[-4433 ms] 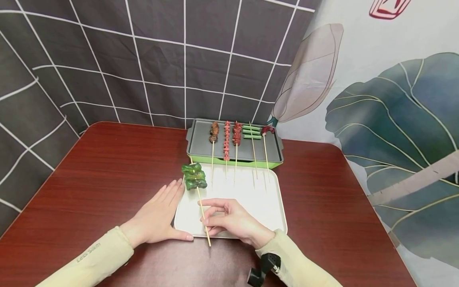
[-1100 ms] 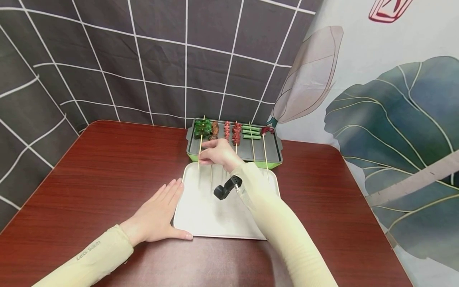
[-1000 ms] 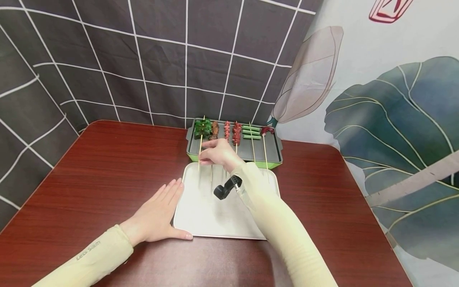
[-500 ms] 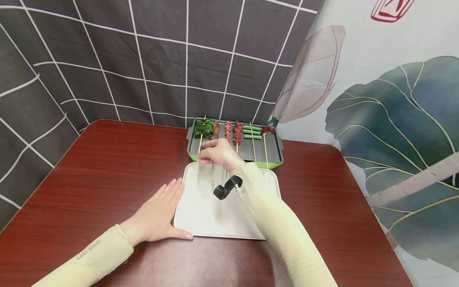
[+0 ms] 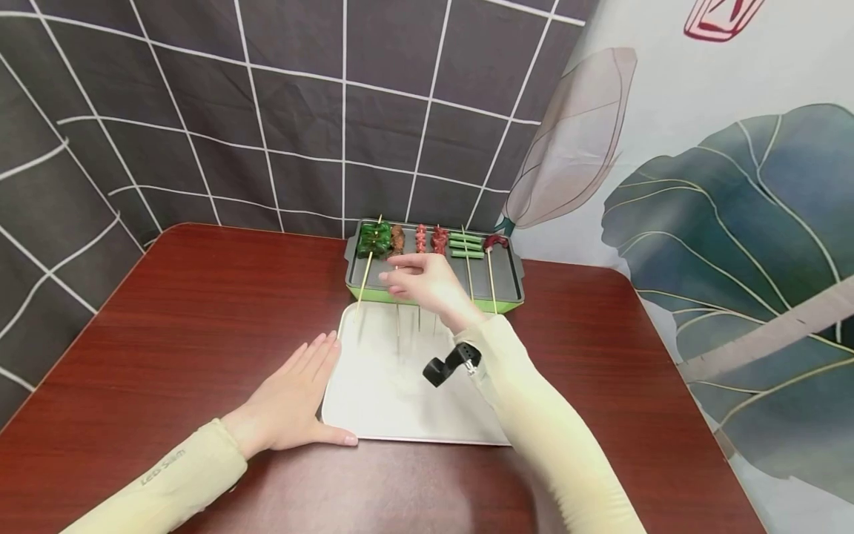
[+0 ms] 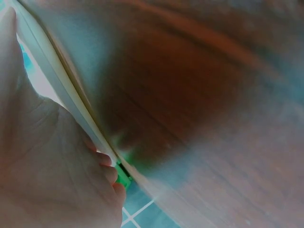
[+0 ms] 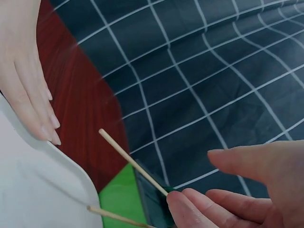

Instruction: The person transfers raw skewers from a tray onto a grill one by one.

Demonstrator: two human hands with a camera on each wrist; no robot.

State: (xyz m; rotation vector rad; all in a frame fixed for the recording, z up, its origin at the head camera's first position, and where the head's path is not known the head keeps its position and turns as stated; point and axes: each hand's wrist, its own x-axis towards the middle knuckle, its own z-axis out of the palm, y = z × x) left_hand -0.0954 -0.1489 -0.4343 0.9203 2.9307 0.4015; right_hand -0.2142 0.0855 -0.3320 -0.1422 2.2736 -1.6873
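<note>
A green pepper skewer (image 5: 375, 240) lies at the left end of a grey grill pan (image 5: 508, 276) with a green base; its stick slants out over the front edge. My right hand (image 5: 430, 285) hovers above the pan's front, just right of that stick. In the right wrist view its thumb stands apart from the fingers and nothing is pinched between them; the pepper skewer's stick (image 7: 133, 161) passes beside the fingertips. With fingers straight, my left hand (image 5: 290, 400) rests against the left edge of the white tray (image 5: 407, 415), thumb at its near corner.
Right of the peppers lie a brown meat skewer (image 5: 397, 241), a pink skewer (image 5: 421, 239), a red meat skewer (image 5: 439, 239), a skewer of green stalks (image 5: 465, 246) and a dark red curled piece (image 5: 495, 241) on a stick. A tiled-pattern cloth (image 5: 280, 111) hangs behind the table (image 5: 200, 311).
My right hand carried the pepper skewer from above the tray to the pan's left end, let it go and drew back slightly right. The stick's end swung left. My left hand stayed put.
</note>
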